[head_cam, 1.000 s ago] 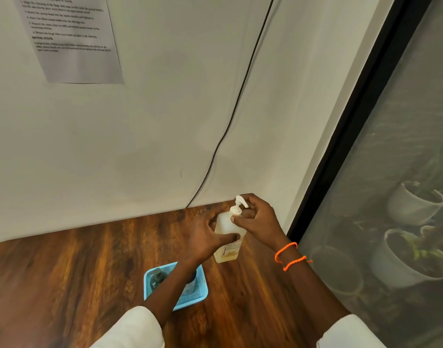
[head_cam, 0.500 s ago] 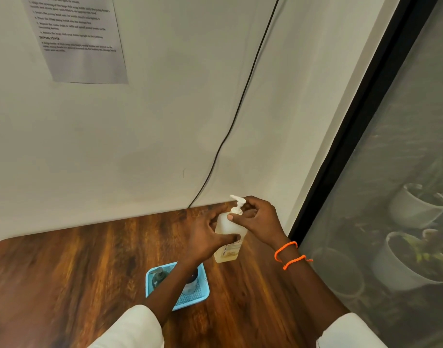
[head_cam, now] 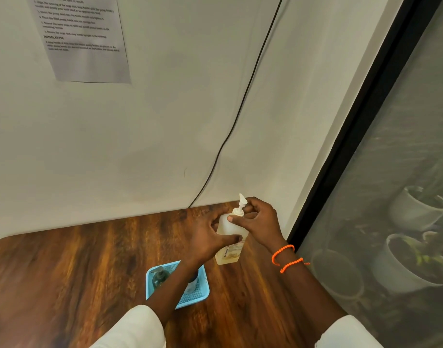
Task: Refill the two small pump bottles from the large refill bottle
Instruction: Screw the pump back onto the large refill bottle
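A wooden desk (head_cam: pixel 65 272) stands against a pale wall (head_cam: pixel 165 134), its far right corner beside a dark window frame (head_cam: pixel 366 121). The large refill bottle (head_cam: pixel 229 229), translucent with a white pump head (head_cam: pixel 241 203) and a label low on its front, stands upright near the far right corner of the desk. The left hand (head_cam: pixel 208 237) grips the bottle body from the left: its thumb lies across the front of the bottle, and its fingers (head_cam: pixel 216 213) curl round the far side. The right hand (head_cam: pixel 259 219) pinches the collar at the base of the pump head, thumb on the near side and the other fingers curled behind the neck. Two orange bracelets (head_cam: pixel 285 257) circle the right wrist; both arms wear white sleeves (head_cam: pixel 132 327).

Toward the near edge from the bottle, a small blue mesh basket (head_cam: pixel 203 295) rests on the desk, partly covered by the left forearm. A small pump bottle (head_cam: pixel 160 276) with a dark pump stands in its left half; a second small bottle (head_cam: pixel 191 285) shows in its right half, largely hidden by the forearm.

A printed sheet (head_cam: pixel 82 38) is fixed to the wall above the far left of the desk, and a black cable (head_cam: pixel 240 109) runs down the wall to the far edge. Pale plant pots (head_cam: pixel 416 209) are visible through the window glass on the right.
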